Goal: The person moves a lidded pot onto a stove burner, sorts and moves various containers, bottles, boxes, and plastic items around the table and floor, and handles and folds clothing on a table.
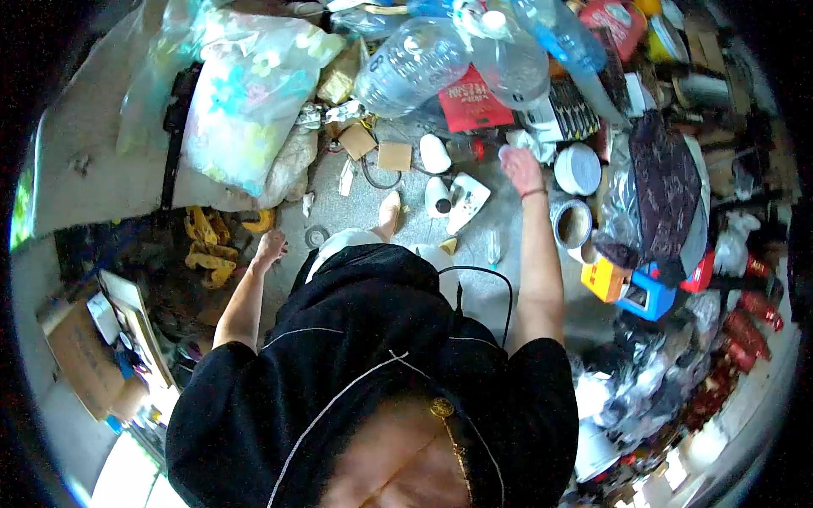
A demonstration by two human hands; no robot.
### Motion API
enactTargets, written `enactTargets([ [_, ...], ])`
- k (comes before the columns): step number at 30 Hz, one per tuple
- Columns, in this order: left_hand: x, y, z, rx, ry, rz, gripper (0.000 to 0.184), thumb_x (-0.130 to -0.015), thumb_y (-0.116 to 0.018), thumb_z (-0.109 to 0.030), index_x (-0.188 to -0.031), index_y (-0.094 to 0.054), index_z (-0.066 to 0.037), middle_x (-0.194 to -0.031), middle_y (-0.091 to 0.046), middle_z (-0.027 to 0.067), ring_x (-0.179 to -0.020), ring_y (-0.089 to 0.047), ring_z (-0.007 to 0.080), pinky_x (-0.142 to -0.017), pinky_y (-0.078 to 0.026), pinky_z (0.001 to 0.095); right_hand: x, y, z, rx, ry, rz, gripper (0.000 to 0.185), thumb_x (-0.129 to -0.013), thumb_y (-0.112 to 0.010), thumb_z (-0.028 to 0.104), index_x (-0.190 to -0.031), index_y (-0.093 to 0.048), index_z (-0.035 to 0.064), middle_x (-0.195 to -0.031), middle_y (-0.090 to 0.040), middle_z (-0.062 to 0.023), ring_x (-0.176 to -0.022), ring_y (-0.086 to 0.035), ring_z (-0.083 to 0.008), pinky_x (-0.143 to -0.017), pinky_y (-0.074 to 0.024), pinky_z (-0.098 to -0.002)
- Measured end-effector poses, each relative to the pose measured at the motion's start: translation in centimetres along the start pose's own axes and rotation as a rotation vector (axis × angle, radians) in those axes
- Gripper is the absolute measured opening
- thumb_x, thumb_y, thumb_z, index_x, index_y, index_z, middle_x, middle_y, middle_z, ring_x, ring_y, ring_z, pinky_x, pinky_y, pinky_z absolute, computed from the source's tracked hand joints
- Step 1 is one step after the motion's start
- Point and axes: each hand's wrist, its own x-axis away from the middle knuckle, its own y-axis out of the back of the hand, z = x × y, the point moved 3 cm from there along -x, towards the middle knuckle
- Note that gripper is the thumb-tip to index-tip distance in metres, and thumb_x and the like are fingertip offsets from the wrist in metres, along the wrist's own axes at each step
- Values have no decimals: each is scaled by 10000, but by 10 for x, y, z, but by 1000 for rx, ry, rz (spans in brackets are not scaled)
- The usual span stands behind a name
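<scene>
My right hand (522,169) reaches forward over the floor, fingers drawn together beside a crumpled white piece of plastic or paper (542,150). Whatever is in those fingers, if anything, is too small to make out. A round white container (577,168) is just right of that hand, with a roll of tape (572,223) below it. My left hand (271,247) hangs at my side, loosely curled, with nothing visible in it. Near it are yellow objects (210,245). Between my hands lie a white bottle (435,154), a dark-topped white container (437,197) and a flat white piece (467,203).
Large clear plastic bottles (415,68) and a red packet (476,102) crowd the far side. A flowered plastic bag (254,102) stands at the left. Dark cloth (665,186), an orange-and-blue box (631,286) and heaped plastic bags (635,381) line the right. A black cable (510,292) loops beside me.
</scene>
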Motion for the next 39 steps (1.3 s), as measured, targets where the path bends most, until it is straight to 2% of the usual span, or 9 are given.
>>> enactTargets([
  [8, -72, -33, -79, -123, -149, 170, 146, -758, -491, -188, -846, -522, -75, -665, -547, 47, -493, -511, 132, -421, -409, 252, 194, 229, -213, -124, -266, -876, 68, -724, -472, 73, -665, -488, 44, -583, -509, -97, -494, -508, -222, -448, -436, -338],
  [13, -110, -91, -110, -295, -206, 262, 158, -753, -506, -209, -835, -505, -74, -655, -534, 46, -483, -508, 134, -393, -404, 253, 300, 245, -302, -162, -252, -978, 122, -725, -453, 63, -607, -422, 68, -565, -470, -96, -430, -438, -188, -327, -293, -266],
  [16, -109, -134, -128, -420, -283, 279, 144, -755, -506, -184, -846, -501, -73, -650, -532, 47, -456, -503, 137, -354, -391, 270, 307, 294, -390, -558, -212, -667, 213, -803, -357, 202, -726, -476, 43, -613, -518, -79, -425, -397, -157, -367, -315, -272],
  [19, -99, -173, -133, -411, -94, 370, 142, -757, -497, -161, -861, -501, -65, -660, -541, 59, -449, -501, 136, -351, -386, 271, 328, 264, -385, -264, -256, -866, 142, -761, -443, 176, -662, -443, 75, -618, -526, -74, -460, -468, -156, -351, -321, -247],
  [24, -26, -242, -152, -720, -489, 525, 162, -762, -480, -133, -891, -495, -36, -702, -559, 87, -452, -505, 141, -365, -393, 261, 343, 272, -406, -391, -171, -722, 101, -736, -493, 129, -756, -513, 32, -660, -572, -100, -528, -539, -160, -444, -417, -263],
  [26, -37, -259, -145, -934, -1039, 739, 186, -755, -491, -137, -906, -491, -29, -714, -559, 87, -464, -519, 150, -390, -410, 256, 353, 261, -387, -351, -204, -856, 112, -742, -503, 141, -765, -516, 32, -670, -574, -100, -520, -528, -155, -455, -415, -265],
  [28, 19, -297, -147, -308, -172, 725, 191, -743, -508, -154, -890, -503, -31, -723, -558, 74, -500, -527, 144, -430, -420, 240, 342, 278, -399, -436, -161, -838, 136, -748, -515, 155, -796, -530, 29, -701, -580, -110, -524, -531, -163, -470, -429, -266],
  [32, 23, -384, -127, -643, -363, 749, 158, -749, -516, -140, -859, -514, -26, -725, -551, 79, -528, -516, 139, -459, -434, 250, 306, 284, -370, -373, -146, -768, 246, -758, -505, 215, -911, -505, 23, -830, -583, -116, -709, -567, -195, -644, -455, -329],
  [39, -21, -509, -81, -1053, -890, 944, 160, -752, -490, -141, -878, -521, -47, -753, -568, 131, -623, -560, 192, -555, -454, 318, 162, 303, -380, 44, -34, -633, 171, -733, -529, 195, -813, -561, 47, -696, -590, -44, -606, -564, -111, -517, -435, -236],
])
